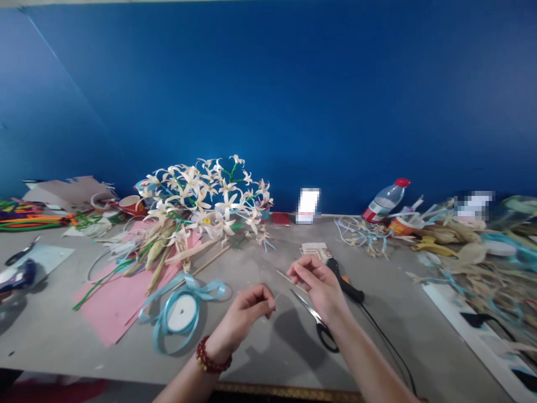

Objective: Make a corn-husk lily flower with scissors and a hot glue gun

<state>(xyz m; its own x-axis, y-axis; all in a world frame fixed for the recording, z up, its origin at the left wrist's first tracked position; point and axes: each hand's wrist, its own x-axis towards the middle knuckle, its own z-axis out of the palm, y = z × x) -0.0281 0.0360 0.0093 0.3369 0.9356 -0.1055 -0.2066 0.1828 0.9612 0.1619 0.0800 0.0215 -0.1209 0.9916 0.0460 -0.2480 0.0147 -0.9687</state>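
Observation:
My left hand (251,307), with a beaded red bracelet (211,356) at the wrist, is pinched closed above the middle of the table. A faint, thin pale strand shows at its fingertips, too fine to name. To its right, my right hand (316,282) is also closed, thumb against fingers. Whatever it may hold is hidden or too small to see. Beneath the right hand lie scissors (310,308) with black handles, and a thin wooden stick (286,276) is close to its fingers. A glue gun (350,286) with a black cord rests just beyond.
Blue ribbon (197,316) on a spool lies left, by pink paper (111,313). White handmade flowers (226,204) stand at the back. A red-capped bottle (384,202), a paper cup (406,224), tangled husks (474,252) and a white power strip (457,333) occupy the right.

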